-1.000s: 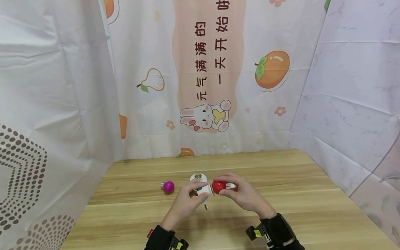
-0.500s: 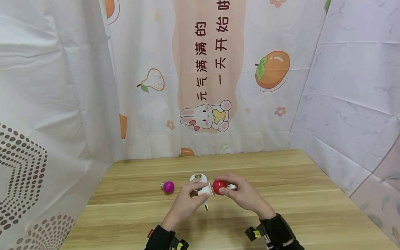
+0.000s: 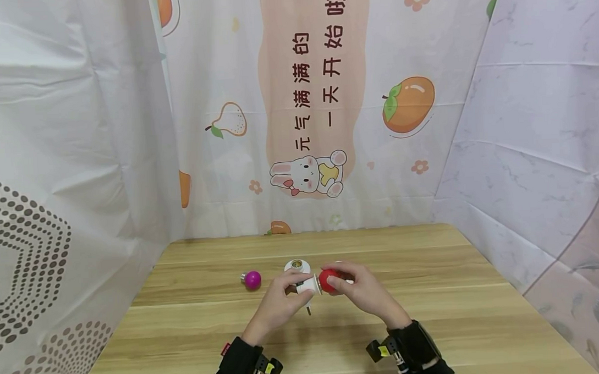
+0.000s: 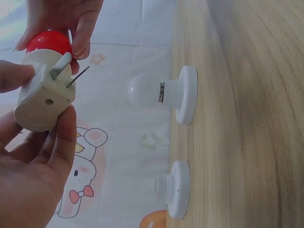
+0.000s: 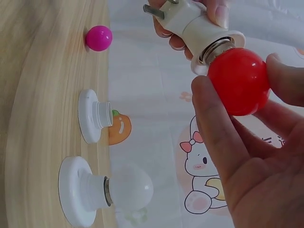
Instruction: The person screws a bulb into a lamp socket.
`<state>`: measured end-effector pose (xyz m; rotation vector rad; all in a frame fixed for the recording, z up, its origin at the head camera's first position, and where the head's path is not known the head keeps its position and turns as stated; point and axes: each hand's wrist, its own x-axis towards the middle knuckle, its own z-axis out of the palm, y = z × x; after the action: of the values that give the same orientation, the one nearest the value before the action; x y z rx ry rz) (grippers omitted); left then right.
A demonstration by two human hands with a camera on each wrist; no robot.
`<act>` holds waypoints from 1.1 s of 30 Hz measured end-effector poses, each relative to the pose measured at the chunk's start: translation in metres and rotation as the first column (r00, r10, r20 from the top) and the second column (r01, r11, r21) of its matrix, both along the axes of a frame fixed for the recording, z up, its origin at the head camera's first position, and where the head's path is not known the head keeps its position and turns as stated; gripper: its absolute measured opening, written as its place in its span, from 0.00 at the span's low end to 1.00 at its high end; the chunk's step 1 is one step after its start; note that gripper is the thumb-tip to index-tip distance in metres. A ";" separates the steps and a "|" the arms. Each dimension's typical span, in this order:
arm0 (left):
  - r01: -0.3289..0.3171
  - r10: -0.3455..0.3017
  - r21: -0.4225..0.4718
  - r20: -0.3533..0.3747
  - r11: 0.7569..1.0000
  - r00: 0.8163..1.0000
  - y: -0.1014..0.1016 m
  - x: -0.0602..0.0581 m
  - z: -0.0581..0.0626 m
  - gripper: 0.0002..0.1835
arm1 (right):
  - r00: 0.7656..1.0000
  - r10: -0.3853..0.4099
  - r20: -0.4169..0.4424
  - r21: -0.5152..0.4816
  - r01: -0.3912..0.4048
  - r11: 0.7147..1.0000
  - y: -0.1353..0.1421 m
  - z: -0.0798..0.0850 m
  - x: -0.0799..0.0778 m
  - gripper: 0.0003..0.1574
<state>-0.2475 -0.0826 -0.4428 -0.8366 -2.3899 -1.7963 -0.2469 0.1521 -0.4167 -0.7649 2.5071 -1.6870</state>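
Note:
Between finger and thumb, my left hand grips a white plug-in lamp socket whose metal prongs stick out from its side. My right hand holds a red light bulb by its round glass, thumb on one side and fingers on the other. In the right wrist view the bulb's metal screw base sits at the mouth of the socket, with some thread showing. Both things are held up above the table in front of the person.
Behind the hands stand two round white lamp holders on the wooden table. One lamp holder has no bulb; the other carries a white bulb. A purple bulb lies to the left. Printed curtains surround the table.
The right hand's fingers have shifted round the red bulb, and that hand has moved very slightly. It now covers more of what stands behind it. The left hand has stayed nearly still.

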 end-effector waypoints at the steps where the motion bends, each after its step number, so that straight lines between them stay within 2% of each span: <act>1: 0.000 0.000 0.000 -0.001 1.000 1.000 0.000 0.000 0.000 0.19 | 1.000 0.005 0.013 -0.013 -0.005 1.000 0.000 0.000 0.000 0.24; 6: -0.001 0.001 -0.005 -0.007 1.000 1.000 0.000 0.001 0.000 0.19 | 0.998 0.024 0.055 -0.057 -0.021 0.998 -0.001 0.000 0.000 0.26; 13: -0.007 0.007 -0.014 -0.009 1.000 1.000 0.001 0.001 -0.001 0.18 | 0.995 0.008 0.103 -0.079 0.000 0.997 -0.003 0.000 0.001 0.26; 16: -0.018 0.018 -0.017 -0.008 1.000 1.000 0.001 0.001 0.000 0.18 | 0.996 0.008 0.086 -0.064 -0.002 0.998 -0.002 0.000 0.001 0.27; 21: -0.031 0.031 -0.023 -0.010 0.999 0.999 0.001 0.001 0.001 0.18 | 1.000 -0.010 -0.009 0.007 0.010 1.000 0.002 -0.001 0.000 0.29; 26: -0.033 0.033 -0.022 -0.006 0.999 0.999 -0.001 0.001 0.001 0.18 | 0.995 0.090 -0.054 -0.068 -0.093 0.993 0.007 -0.001 -0.002 0.33; 30: -0.032 0.032 -0.026 -0.001 0.999 0.999 -0.001 0.000 0.001 0.18 | 0.976 0.173 -0.136 -0.073 -0.184 0.980 0.009 -0.002 -0.003 0.28; 33: -0.029 0.029 -0.028 -0.001 0.999 1.000 -0.001 0.001 0.001 0.18 | 0.965 0.209 -0.157 -0.072 -0.223 0.972 0.009 -0.004 -0.004 0.25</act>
<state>-0.2469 -0.0833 -0.4422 -0.8002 -2.4193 -1.7567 -0.2513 0.1609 -0.4208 -1.1670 2.3444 -1.7349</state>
